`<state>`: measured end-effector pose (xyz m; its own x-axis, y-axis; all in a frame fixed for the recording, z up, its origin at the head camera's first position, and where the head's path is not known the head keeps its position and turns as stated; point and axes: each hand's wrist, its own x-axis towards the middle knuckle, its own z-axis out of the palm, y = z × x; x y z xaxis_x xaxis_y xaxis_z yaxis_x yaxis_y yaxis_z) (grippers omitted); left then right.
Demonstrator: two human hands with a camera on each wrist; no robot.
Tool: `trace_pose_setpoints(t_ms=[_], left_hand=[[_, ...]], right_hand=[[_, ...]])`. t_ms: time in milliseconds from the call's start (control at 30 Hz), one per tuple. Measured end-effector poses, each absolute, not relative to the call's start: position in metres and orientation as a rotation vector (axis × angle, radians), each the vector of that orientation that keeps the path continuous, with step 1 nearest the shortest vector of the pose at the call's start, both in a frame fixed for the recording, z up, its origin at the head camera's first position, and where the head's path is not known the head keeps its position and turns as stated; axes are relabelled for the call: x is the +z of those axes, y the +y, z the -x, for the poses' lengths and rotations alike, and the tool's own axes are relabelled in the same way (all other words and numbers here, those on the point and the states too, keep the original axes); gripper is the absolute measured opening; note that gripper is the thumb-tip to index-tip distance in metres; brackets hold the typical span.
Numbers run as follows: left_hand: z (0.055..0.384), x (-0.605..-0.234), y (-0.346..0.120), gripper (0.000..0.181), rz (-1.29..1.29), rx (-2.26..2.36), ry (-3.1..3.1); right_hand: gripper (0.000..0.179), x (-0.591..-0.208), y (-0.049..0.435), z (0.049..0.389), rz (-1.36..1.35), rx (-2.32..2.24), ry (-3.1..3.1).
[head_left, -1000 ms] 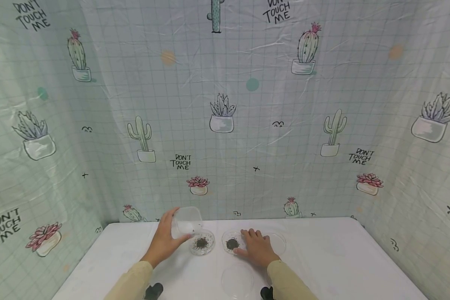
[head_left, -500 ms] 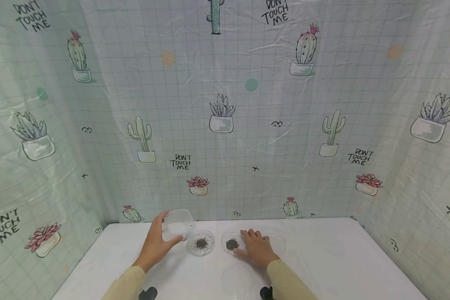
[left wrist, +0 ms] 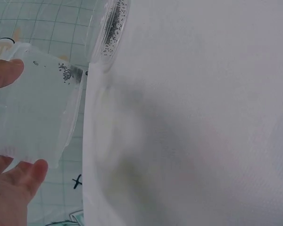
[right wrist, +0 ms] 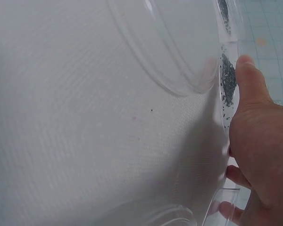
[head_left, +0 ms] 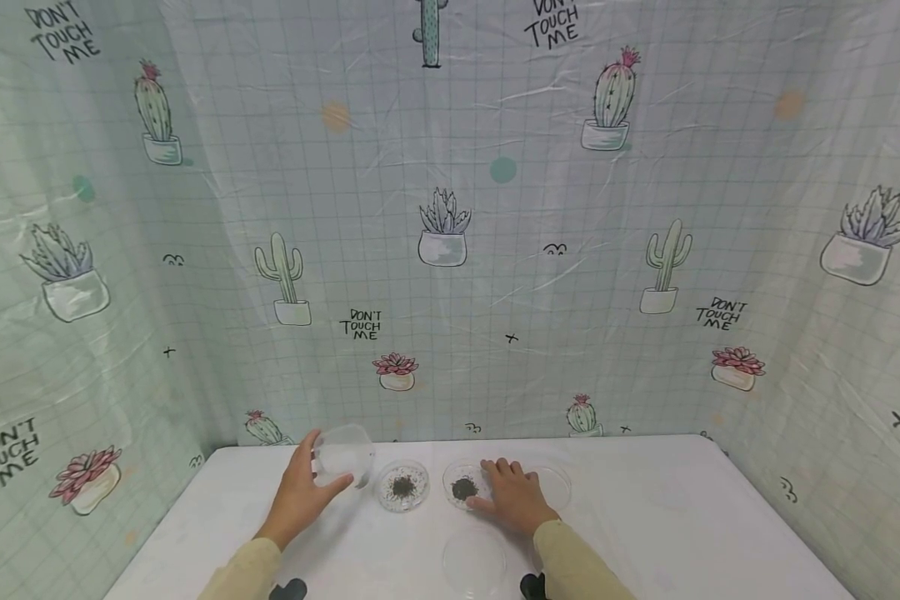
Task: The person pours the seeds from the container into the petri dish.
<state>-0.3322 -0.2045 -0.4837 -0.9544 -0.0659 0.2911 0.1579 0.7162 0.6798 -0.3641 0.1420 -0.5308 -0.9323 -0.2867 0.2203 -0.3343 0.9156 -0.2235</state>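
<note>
My left hand (head_left: 296, 493) grips a clear plastic tub (head_left: 345, 454) above the table, thumb on one side and fingers on the other. A patch of dark grains (left wrist: 68, 73) clings in one corner of the tub, seen in the left wrist view. Right of it stands a clear petri dish (head_left: 382, 493) with a dark heap of grains (head_left: 402, 486). A second petri dish (head_left: 448, 479), also with dark grains (head_left: 464, 489), lies under my right hand (head_left: 519, 500). That hand holds the dish by its edge, thumb at the near side, and covers its right part.
One clear round lid (head_left: 474, 562) lies nearer me on the white table (head_left: 667, 533); another clear round piece (head_left: 560, 487) is partly behind my right hand. A cactus-print sheet (head_left: 510, 275) hangs behind the table. Stray grains (right wrist: 152, 110) dot the surface.
My left hand has moved the tub left and slightly down, away from over the left petri dish. My right hand stays in place at its dish.
</note>
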Motion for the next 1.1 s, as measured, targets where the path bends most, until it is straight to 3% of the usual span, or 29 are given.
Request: trace_pose_setpoints(t_ms=[1100], left_hand=[[0.331,-0.495,-0.213,0.097,-0.042,-1.048,-2.777]], right_hand=[[0.082,-0.52,0.139,0.364,-0.466,0.339,-2.955]])
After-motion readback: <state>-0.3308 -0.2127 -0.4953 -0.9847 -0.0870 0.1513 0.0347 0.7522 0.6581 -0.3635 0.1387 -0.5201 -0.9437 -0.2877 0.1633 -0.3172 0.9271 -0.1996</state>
